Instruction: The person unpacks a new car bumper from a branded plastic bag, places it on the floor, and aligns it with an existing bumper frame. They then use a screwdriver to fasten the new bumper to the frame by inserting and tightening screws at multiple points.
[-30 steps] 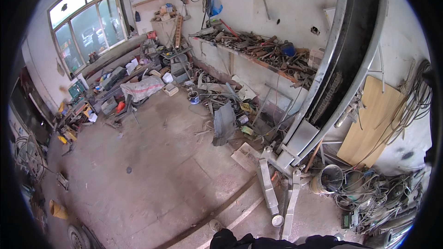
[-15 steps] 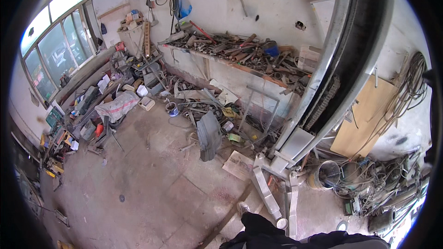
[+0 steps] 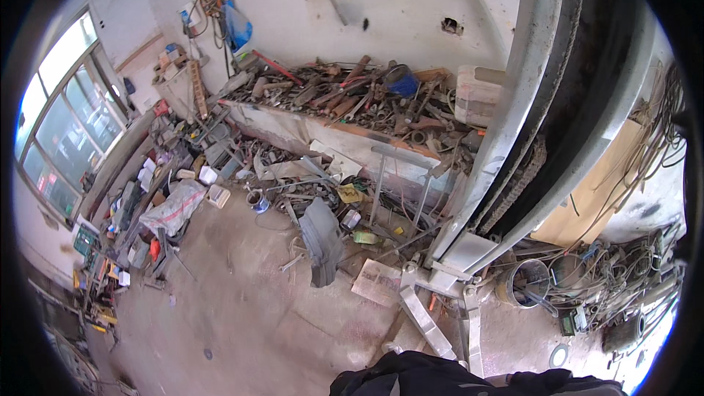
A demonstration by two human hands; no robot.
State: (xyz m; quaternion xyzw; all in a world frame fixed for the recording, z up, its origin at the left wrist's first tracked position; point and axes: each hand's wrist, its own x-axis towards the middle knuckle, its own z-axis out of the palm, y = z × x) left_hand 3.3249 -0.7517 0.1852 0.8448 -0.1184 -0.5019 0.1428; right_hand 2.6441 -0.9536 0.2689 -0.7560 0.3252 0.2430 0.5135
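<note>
Neither of my hands shows in the head view. Only dark clothing (image 3: 418, 378) of mine fills the bottom edge, right of the middle. Just beyond it, two grey metal lift arms (image 3: 425, 321) reach out over the floor from the foot of a tall steel post (image 3: 513, 139). A curved dark grey panel (image 3: 320, 238) stands among the clutter ahead. Beside it lies a flat brown piece of board (image 3: 376, 282).
A long bench (image 3: 330, 136) heaped with rusty tools and metal parts runs along the wall. Scrap and a white sack (image 3: 172, 205) line the left under the window (image 3: 77, 117). At right are a bucket (image 3: 524, 282), tangled cables (image 3: 609, 279) and a leaning wooden board (image 3: 594, 183).
The view has moved nearer to the bench and the post, which look larger. My shoe and the round end of one lift arm have dropped out of sight behind my clothing.
</note>
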